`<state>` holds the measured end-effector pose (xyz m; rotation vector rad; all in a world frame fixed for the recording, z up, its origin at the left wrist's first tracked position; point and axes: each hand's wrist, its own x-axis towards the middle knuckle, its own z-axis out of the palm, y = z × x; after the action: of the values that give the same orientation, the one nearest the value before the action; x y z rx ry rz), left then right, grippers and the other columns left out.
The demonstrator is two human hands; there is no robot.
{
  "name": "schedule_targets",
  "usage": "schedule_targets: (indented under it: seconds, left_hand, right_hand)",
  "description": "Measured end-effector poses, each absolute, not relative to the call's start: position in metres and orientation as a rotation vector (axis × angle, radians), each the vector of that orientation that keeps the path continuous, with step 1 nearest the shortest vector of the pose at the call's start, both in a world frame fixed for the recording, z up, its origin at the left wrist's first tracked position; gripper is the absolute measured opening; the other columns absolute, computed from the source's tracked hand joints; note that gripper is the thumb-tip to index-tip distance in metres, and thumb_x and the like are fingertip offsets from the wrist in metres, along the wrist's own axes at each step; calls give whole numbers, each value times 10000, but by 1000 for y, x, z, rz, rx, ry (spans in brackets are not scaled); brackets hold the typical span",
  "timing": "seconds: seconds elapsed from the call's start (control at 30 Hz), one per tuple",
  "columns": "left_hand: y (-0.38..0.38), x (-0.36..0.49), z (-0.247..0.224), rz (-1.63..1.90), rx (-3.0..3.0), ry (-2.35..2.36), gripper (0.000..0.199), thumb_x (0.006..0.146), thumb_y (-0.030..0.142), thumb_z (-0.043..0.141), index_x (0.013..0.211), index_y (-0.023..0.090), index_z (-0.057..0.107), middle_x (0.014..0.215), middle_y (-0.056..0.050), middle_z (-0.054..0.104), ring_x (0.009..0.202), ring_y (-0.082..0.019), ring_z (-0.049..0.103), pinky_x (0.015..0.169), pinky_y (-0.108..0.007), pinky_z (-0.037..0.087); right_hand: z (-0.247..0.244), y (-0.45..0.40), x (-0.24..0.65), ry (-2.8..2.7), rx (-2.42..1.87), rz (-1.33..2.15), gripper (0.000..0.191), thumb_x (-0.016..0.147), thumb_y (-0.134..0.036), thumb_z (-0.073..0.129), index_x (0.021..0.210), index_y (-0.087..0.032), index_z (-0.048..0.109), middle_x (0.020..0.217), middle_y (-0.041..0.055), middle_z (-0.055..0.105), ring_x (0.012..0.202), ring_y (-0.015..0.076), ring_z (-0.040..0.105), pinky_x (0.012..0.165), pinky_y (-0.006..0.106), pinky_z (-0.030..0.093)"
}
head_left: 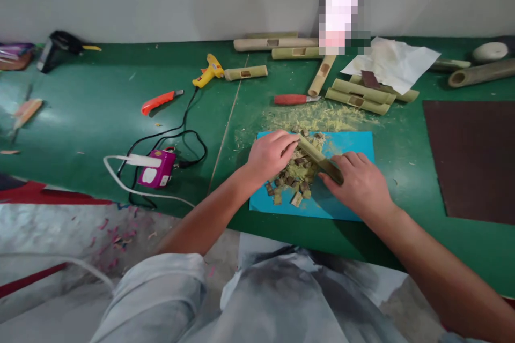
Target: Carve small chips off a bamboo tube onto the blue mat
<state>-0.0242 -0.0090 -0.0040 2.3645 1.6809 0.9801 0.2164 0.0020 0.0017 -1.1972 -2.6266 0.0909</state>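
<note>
A piece of bamboo tube (316, 154) slants between my two hands, above a blue sheet (346, 142). My left hand (271, 155) is closed on its upper left end, and my right hand (358, 179) grips the lower right end. Beneath the tube, a heap of bamboo chips and shavings (292, 177) covers the left half of the sheet. Just beyond the sheet lies a knife with a red handle (290, 99), its short blade pointing right. Pale dust is scattered between the knife and the sheet.
Several notched bamboo tubes (358, 102) lie at the back, some under crumpled white paper (396, 61). Leftward are a yellow glue gun (209, 71), an orange box cutter (159, 102) and a purple power adapter (156, 169) with trailing cords. A dark brown sheet (475, 161) lies to the right.
</note>
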Motion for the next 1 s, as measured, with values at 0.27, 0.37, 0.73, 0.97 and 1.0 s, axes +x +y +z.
schedule_targets:
  seconds: [0.27, 0.37, 0.73, 0.97, 1.0]
  left_hand:
    - [-6, -33, -1, 983, 2245, 1717, 191, 940, 226, 545, 1033, 164, 700, 955, -75, 709, 815, -146, 665, 740, -248, 530]
    - [-5, -35, -1, 1007, 2227, 1750, 186, 937, 230, 552, 1027, 163, 700, 951, -73, 712, 816, -147, 665, 740, -247, 532]
    - [1, -26, -13, 953, 2297, 1752, 188, 948, 226, 545, 1051, 174, 694, 978, -66, 715, 888, -161, 677, 778, -255, 534]
    - [-1, -26, -17, 862, 2560, 1784, 230, 978, 238, 490, 1035, 136, 688, 858, -64, 681, 771, -149, 642, 683, -247, 506]
    - [-1, -26, -18, 855, 2583, 1778, 240, 982, 231, 479, 1038, 121, 685, 839, -66, 674, 758, -148, 636, 677, -249, 505]
  right_hand:
    - [0, -1, 215, -2635, -1306, 107, 352, 941, -410, 451, 875, -157, 687, 797, 122, 617, 777, 258, 513, 653, 364, 357]
    - [-1, -1, 211, -2620, -1291, 94, 348, 929, -432, 477, 894, -159, 691, 809, 118, 623, 787, 256, 522, 662, 364, 364]
    - [-13, 10, 199, -2577, -1202, 220, 259, 920, -376, 507, 979, -186, 673, 883, 100, 631, 832, 242, 558, 676, 350, 412]
    - [-18, 7, 197, -2479, -1184, 308, 233, 910, -354, 526, 1004, -190, 661, 883, 98, 632, 846, 248, 563, 708, 371, 451]
    - [-18, 7, 197, -2470, -1178, 320, 232, 910, -354, 529, 1000, -186, 662, 878, 97, 631, 843, 247, 565, 708, 371, 455]
